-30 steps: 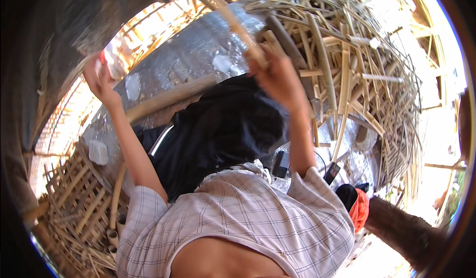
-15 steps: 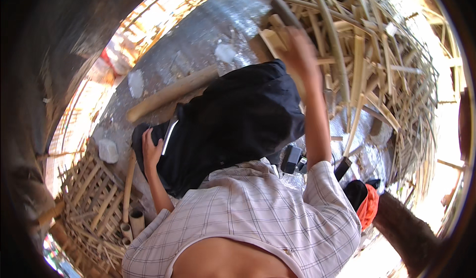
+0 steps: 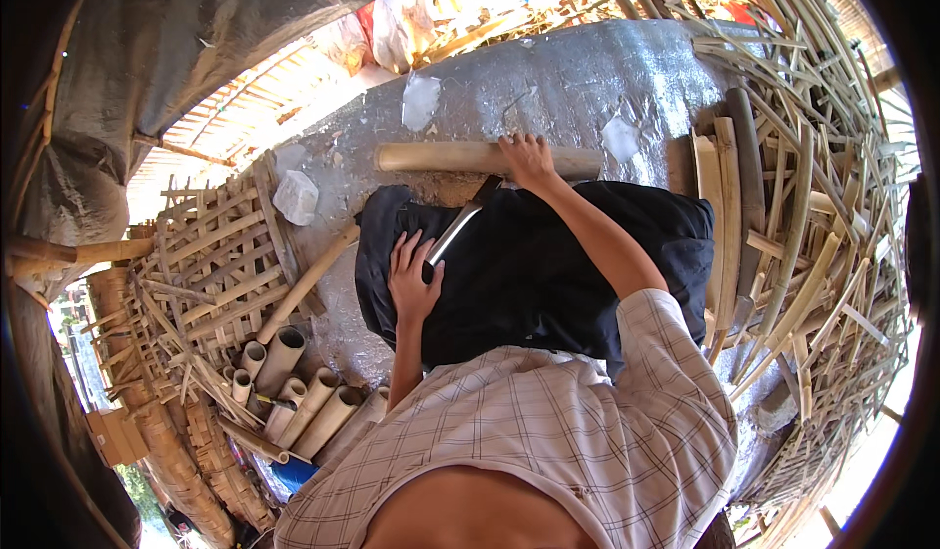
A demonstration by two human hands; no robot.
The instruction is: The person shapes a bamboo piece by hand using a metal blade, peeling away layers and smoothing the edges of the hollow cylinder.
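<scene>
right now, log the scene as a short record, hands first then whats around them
left hand: left hand on black cloth, by a shiny-edged blade; grip unclear
right hand: right hand on a thick bamboo pole; grip unclear
left side: woven bamboo lattice, cut bamboo tubes
right side: heap of bamboo strips
beneath: silvery sheet

The bamboo piece (image 3: 441, 157) is tan, the cloth (image 3: 578, 275) black, the shirt (image 3: 509, 412) pale with dark checks.
</scene>
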